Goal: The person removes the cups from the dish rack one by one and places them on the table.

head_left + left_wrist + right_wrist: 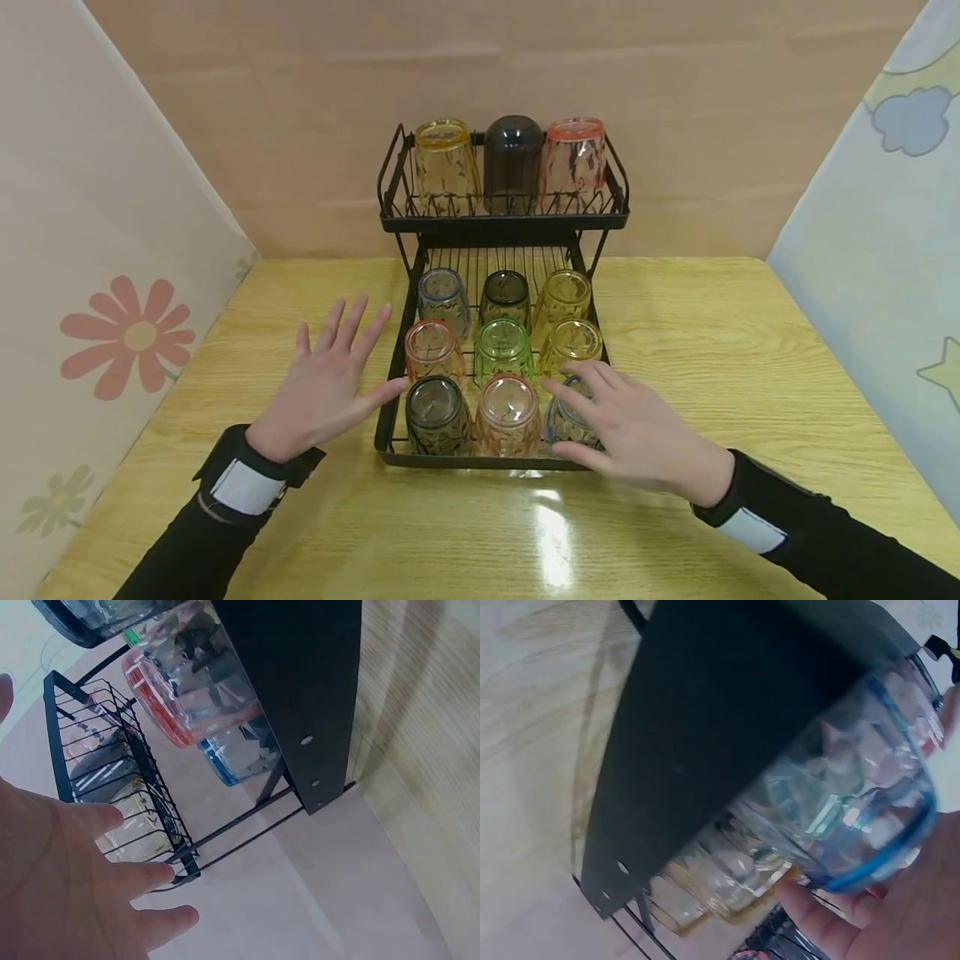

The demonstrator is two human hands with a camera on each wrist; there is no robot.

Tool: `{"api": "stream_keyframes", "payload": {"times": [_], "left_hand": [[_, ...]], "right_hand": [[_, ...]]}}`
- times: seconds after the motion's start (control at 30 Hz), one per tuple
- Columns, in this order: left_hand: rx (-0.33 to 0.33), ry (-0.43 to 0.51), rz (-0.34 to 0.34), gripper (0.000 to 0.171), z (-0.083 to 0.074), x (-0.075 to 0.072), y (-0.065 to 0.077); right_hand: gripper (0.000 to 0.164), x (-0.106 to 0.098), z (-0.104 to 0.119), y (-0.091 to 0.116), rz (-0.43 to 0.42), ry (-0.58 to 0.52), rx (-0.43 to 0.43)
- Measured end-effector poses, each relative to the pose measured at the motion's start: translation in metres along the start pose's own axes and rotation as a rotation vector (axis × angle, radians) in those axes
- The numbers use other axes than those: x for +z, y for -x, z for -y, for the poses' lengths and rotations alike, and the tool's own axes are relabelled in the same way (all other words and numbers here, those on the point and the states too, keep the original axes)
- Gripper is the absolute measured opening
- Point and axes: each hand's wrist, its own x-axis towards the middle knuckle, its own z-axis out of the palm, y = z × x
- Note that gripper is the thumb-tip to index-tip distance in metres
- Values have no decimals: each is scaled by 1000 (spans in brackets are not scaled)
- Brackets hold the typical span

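My left hand [326, 383] is spread over the left side of the black two-tier rack, fingers straight, its thumb by the dark grey glass [435, 414] at the front left corner. Above the front right corner hovers my right hand [630, 421], fingers apart, partly covering a blue-tinted glass [567, 421]. The right wrist view has that glass close to the fingers [817, 919]; whether they touch is unclear. Between the hands stand a pink glass [508, 417] and, behind it, a green glass [503, 350]. All these glasses are upside down.
On the lower tier [465, 461] further inverted glasses stand, among them a red-rimmed glass [432, 346] and a yellow glass [573, 337]. The upper tier [502, 223] holds a yellow, a dark and a red-rimmed glass. The rack stands on a wooden table [697, 333] before a pinkish backdrop.
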Motion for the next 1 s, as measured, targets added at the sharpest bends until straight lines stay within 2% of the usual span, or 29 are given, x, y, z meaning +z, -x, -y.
{"api": "stream_keyframes", "payload": {"times": [0.17,0.43,0.6,0.73,1.0], "left_hand": [[33,-5,6,90,-8,-1,-6],[93,-42,37,92,-24,-3,-18],[147,-57,41,91,-34,-3,-23],[205,-69,38,91,-44,-4,-30],[279,-42,73,91,-63,-8,-44]], "right_hand": [[61,8,-3,-4,-5,-5,11],[41,16,-10,-10,-82,8,-54],[50,14,-12,-10,-106,2,-74],[57,5,-13,-12,-126,-2,-74],[55,-23,-16,-28,-222,26,-140]]}}
